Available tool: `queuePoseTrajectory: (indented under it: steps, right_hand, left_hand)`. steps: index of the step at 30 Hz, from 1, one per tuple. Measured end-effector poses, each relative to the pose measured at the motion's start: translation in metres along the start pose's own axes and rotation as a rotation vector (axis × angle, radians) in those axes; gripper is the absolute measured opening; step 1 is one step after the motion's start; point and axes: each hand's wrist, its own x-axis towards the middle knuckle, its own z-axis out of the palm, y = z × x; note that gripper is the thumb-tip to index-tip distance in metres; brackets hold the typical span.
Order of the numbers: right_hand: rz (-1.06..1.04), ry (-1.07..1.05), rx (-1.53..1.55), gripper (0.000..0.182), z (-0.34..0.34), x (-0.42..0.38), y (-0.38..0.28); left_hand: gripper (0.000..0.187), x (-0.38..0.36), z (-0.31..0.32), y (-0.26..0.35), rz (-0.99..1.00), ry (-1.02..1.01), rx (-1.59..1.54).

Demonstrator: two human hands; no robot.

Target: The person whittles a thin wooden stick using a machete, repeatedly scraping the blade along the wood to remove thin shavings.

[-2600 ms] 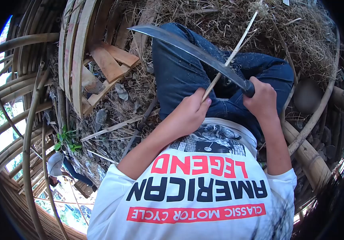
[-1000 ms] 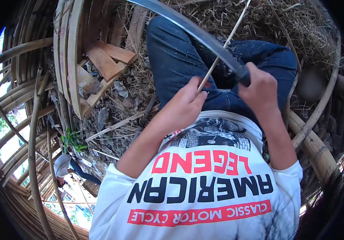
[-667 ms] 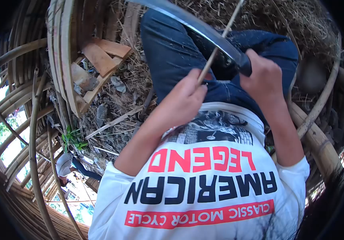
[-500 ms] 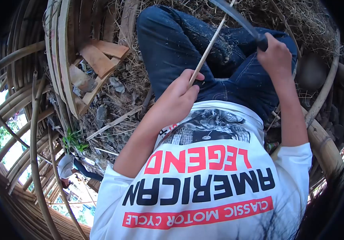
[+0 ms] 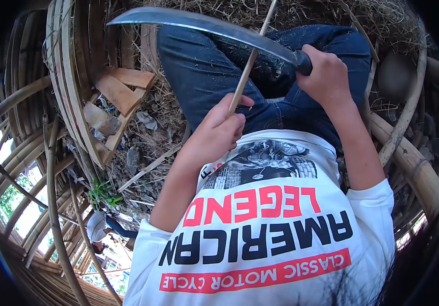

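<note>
My right hand (image 5: 325, 71) is closed round the black handle of a long curved machete (image 5: 204, 26). Its grey blade reaches to the upper left and crosses over a thin bamboo stick (image 5: 246, 71). Fingers of my left hand (image 5: 220, 127) are wrapped round the lower end of that stick, near my waist. The stick slants up and slightly right from this grip, beyond the top edge of the view. Both hands are above my crossed legs in blue jeans (image 5: 189, 66), which are dusted with shavings.
Bent bamboo strips (image 5: 69, 76) and cut wood pieces (image 5: 120, 92) lie at the left. A thick bamboo pole (image 5: 413, 166) is at the right, dry grass (image 5: 398, 25) at the top. Another person (image 5: 98, 227) is in the lower left distance.
The machete has swung down and left, so its blade now crosses the stick. My right hand has moved left and slightly down; my left hand has shifted down and left with the stick.
</note>
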Motion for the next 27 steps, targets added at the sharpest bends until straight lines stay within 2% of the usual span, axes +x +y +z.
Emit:
queuePoseTrajectory:
  steps: [2, 5, 8, 9, 11, 12, 14, 17, 20, 22, 25, 27]
  right_hand:
    - [0.008, 0.043, 0.023, 0.015, 0.001, -0.002, 0.001]
    - [-0.013, -0.003, 0.152, 0.018, -0.002, -0.017, -0.011]
    - [-0.118, -0.066, 0.349, 0.019, 0.01, -0.028, -0.035]
    - [-0.162, -0.044, 0.34, 0.018, 0.014, -0.03, -0.039]
    - [-0.083, -0.151, 0.322, 0.016, 0.013, -0.029, -0.046]
    - [-0.082, -0.148, 0.328, 0.016, 0.009, -0.027, -0.048]
    - [0.032, -0.293, 0.245, 0.016, -0.001, -0.022, -0.052]
    - [-0.001, -0.216, 0.14, 0.017, -0.004, -0.017, -0.039]
    - [0.137, -0.148, 0.08, 0.018, -0.002, -0.003, -0.005]
    - [0.14, -0.145, 0.101, 0.018, -0.006, 0.002, -0.009]
    - [0.055, -0.221, 0.178, 0.018, -0.019, -0.009, -0.041]
    - [0.03, -0.26, 0.095, 0.019, -0.016, -0.005, -0.042]
  left_hand:
    - [0.028, -0.002, -0.002, 0.005, -0.037, -0.04, -0.059]
    - [0.025, 0.0, -0.006, 0.004, -0.061, -0.121, -0.158]
    - [0.026, 0.006, -0.007, 0.001, -0.08, -0.17, -0.218]
    - [0.028, 0.008, -0.007, 0.001, -0.106, -0.157, -0.242]
    - [0.027, 0.007, -0.004, 0.002, -0.139, -0.094, -0.193]
    - [0.028, 0.007, -0.003, -0.001, -0.094, -0.047, -0.134]
    - [0.029, 0.005, 0.0, -0.006, -0.055, 0.008, -0.079]
    - [0.027, 0.004, 0.002, -0.009, 0.024, 0.008, 0.009]
    - [0.026, 0.002, 0.002, -0.01, -0.03, -0.017, -0.033]
    - [0.025, 0.003, 0.007, -0.012, -0.059, -0.05, -0.149]
    - [0.025, 0.002, 0.008, -0.009, -0.051, -0.112, -0.122]
    - [0.024, -0.005, 0.01, -0.011, -0.066, -0.097, -0.126]
